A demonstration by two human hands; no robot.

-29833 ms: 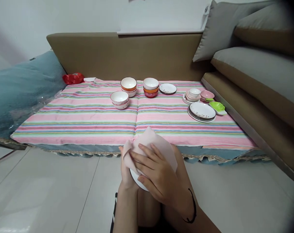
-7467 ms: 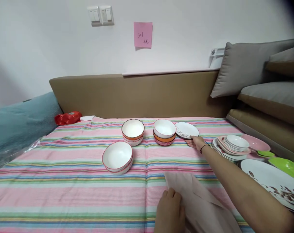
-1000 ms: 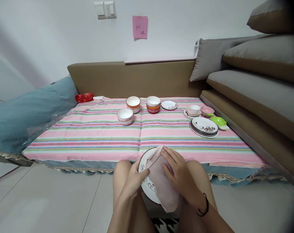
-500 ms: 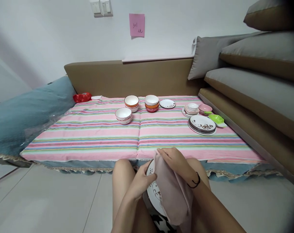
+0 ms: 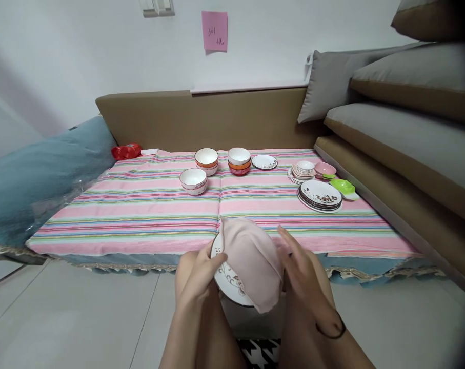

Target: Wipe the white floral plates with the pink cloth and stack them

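Observation:
A white plate with a brown floral pattern and dark rim is held over my lap, tilted. My left hand grips its left edge, thumb on the upper face. A pale pink cloth drapes over the middle and right of the plate, hiding much of it. At the cloth's right side is my right hand, a dark band around its wrist. Its fingers are stretched and apart, the nearest beside or touching the cloth; I cannot tell which.
Bowls and stacked bowls stand on the striped cover, near a single plate. Rightward are stacked plates, small dishes, a pink bowl and a green dish. Cushions rise at right.
The plate and cloth have moved up and left, and the plate now lies flatter. My right hand has shifted from the plate's top to its right side, its fingers spreading. The view has shifted slightly.

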